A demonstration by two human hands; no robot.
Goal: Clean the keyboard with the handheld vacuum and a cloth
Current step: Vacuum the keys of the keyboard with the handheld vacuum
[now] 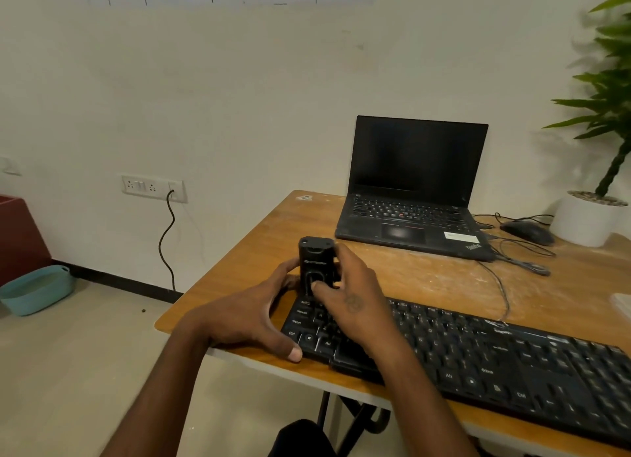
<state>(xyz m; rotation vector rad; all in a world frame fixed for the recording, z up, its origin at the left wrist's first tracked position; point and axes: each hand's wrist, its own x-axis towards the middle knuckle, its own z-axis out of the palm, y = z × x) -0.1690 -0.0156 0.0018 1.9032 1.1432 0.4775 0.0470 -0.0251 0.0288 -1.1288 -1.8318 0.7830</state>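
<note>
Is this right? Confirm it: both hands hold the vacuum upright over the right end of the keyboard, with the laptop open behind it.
Wrong in one respect. The head view shows both hands, left and right, holding the vacuum upright over the left end of the keyboard, by the Ctrl and Shift keys. The laptop is open behind it.

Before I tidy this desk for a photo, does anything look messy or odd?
Yes: pale dusty smears mark the wooden desk between the laptop and the keyboard, and the mouse cable lies in a loose tangle.
</note>
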